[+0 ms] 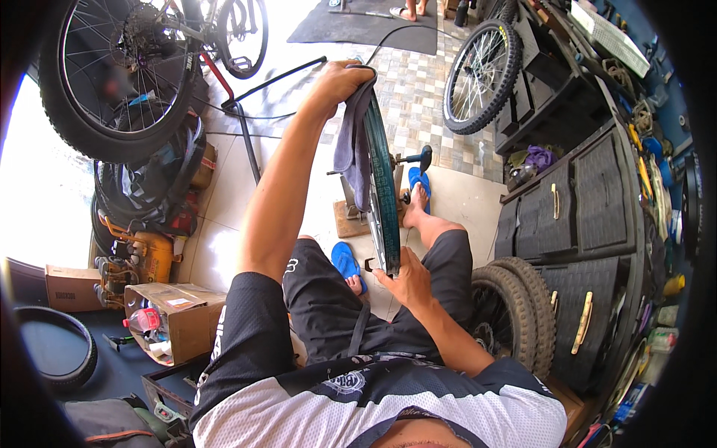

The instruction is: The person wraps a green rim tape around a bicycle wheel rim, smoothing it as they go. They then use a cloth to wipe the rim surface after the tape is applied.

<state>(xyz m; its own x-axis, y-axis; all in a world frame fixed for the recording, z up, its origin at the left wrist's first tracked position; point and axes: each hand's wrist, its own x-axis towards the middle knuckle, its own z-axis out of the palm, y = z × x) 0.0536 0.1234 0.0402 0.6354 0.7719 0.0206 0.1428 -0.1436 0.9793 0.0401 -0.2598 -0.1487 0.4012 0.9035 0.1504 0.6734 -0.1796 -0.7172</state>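
At frame centre, a bare wheel rim [382, 194] is gripped below by the right hand [403, 280]; the left hand [340, 78] is clamped on a grey rag [352, 145] at its top.

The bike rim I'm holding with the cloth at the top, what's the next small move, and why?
Probably slide the left hand with the grey cloth down along the rim. The cloth is bunched at the rim's top edge and drapes down one side, while the right hand grips the rim's lower end and steadies it, so the stretch between the hands looks like the part to wipe.
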